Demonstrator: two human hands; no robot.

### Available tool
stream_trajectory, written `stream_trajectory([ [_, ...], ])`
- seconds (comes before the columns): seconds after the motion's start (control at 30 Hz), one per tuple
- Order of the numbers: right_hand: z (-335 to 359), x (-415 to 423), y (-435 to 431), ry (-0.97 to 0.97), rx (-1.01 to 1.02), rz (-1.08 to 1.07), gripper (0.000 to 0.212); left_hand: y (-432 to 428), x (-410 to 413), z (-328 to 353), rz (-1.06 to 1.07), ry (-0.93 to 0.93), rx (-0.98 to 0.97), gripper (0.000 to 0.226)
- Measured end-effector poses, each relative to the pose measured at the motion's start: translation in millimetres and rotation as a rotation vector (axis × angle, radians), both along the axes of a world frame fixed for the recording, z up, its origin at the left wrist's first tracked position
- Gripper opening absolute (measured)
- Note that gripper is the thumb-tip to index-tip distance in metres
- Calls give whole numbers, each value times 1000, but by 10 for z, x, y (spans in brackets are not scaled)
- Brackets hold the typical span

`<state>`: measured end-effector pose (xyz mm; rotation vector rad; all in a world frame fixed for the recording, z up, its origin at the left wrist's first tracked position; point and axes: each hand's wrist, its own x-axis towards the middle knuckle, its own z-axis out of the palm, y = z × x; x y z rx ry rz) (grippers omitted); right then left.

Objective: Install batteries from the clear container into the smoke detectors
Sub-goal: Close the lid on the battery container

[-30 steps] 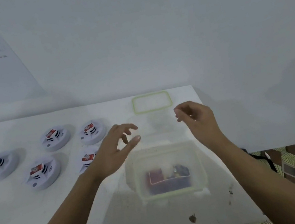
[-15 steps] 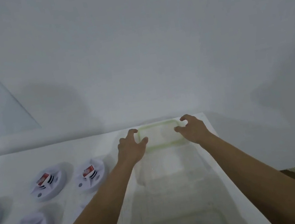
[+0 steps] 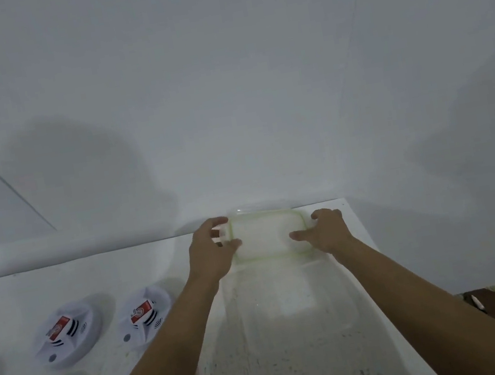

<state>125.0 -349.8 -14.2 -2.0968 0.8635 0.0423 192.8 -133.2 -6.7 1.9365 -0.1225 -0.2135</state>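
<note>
Container lid, clear with a green rim, lies at the far right end of the bench, long axis left-right, its short ends clamped by the left grip and right grip, smoke detectors near-left.

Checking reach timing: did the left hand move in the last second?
Yes. The left hand went forward over the table to its far edge, where it now grips the green-rimmed lid at its left end.

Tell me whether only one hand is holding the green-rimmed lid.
No, the left hand and the right hand each grip one end of the lid.
</note>
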Motion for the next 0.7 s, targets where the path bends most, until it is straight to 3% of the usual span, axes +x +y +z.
stream_trajectory([
  [0.07, -24, -18, -26, -95, 108, -63, 79, 29, -51, 122, -18, -15, -98, 44],
  [0.2, 132, -146, 14, -359, 159, -98, 36, 100, -236, 423, -68, -98, -221, 43],
  [0.3, 350, -314, 96, -583, 162, -114, 27, 182, -335, 630, -60, -137, -341, 47],
  [0.37, 483, -460, 156, -710, 240, -127, 21, 267, -411, 751, -74, -215, -389, 33],
  [0.43, 572, -645, 204, -799, 338, -131, 14, 378, -525, 819, -112, -299, -367, 20],
  [0.57, 588, -1034, 259, -869, 445, -71, 30, 620, -762, 728, -189, -443, -276, 21],
  [0.7, 450, -1327, 349, -881, 545, -151, 22, 785, -959, 419, -265, -410, -182, 27],
])
